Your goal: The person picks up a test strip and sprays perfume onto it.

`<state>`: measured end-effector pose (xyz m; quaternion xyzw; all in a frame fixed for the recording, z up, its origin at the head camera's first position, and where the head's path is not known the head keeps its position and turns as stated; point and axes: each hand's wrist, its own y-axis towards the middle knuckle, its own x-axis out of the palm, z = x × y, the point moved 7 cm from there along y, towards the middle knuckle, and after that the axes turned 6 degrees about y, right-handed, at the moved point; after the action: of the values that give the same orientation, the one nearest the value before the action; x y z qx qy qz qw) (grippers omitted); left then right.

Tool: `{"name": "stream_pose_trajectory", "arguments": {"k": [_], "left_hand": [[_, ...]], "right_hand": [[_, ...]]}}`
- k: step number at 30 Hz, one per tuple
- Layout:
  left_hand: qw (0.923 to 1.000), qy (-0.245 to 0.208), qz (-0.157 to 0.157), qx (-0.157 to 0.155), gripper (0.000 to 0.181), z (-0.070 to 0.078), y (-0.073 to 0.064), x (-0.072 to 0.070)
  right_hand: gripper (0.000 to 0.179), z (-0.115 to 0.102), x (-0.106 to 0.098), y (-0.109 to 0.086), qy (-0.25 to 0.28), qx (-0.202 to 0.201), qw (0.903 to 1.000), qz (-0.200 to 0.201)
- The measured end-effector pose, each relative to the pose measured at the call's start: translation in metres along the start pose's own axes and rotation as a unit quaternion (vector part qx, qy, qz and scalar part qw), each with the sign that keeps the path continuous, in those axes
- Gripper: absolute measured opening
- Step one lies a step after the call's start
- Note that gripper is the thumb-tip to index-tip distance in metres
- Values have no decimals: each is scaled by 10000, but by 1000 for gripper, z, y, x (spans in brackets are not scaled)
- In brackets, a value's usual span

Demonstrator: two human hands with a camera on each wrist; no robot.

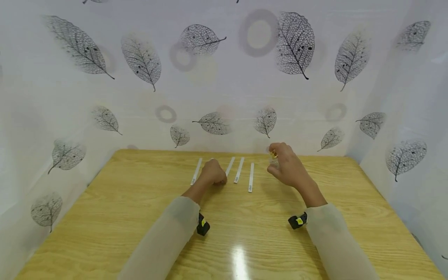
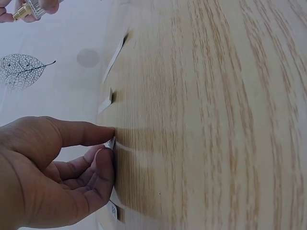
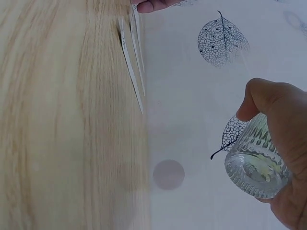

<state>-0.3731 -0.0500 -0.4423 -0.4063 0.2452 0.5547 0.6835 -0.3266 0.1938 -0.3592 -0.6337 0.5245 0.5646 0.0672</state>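
My left hand [image 1: 212, 173] is low over the table, pinching the end of a white paper strip [image 2: 110, 143] between thumb and fingertip. Other narrow white paper strips, each with small dark print at the near end, lie in a row: one [image 1: 196, 172] left of this hand, several to its right, such as the strip [image 1: 251, 177] farthest right. My right hand [image 1: 287, 167] grips a ribbed clear glass perfume bottle [image 3: 259, 163] above the table, right of the row. The bottle's gold spray nozzle [image 2: 20, 13] shows in the left wrist view.
The wooden table [image 1: 245, 221] reaches back to a pale curtain [image 1: 224, 89] printed with dark leaves, which also hangs along both sides. A small black wrist camera [image 1: 203, 224] is on the left wrist, another [image 1: 297, 221] on the right.
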Motion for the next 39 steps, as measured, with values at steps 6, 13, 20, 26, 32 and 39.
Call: {"name": "stream_pose_trajectory", "arguments": {"k": [6, 13, 20, 26, 32, 39], "left_hand": [[10000, -30, 42, 9, 15, 2, 2, 1], [10000, -16, 72, 54, 14, 3, 4, 2], [9997, -213, 22, 67, 11, -1, 4, 1], [9962, -822, -265, 128, 21, -7, 3, -1], [9838, -1710, -516, 138, 16, -14, -1, -4], [9839, -1641, -684, 207, 32, -17, -1, -9]], "right_hand": [[50, 2, -6, -1, -24, 43, 10000, 40], [49, 7, -10, -3, -115, 121, 9999, 45], [48, 10, -9, -5, -69, 269, 9996, -58], [48, 8, -9, -5, 30, 317, 9994, -125], [47, 7, -11, -5, 52, 278, 9995, -117], [48, 6, -13, -4, 99, 327, 9992, -196]]}}
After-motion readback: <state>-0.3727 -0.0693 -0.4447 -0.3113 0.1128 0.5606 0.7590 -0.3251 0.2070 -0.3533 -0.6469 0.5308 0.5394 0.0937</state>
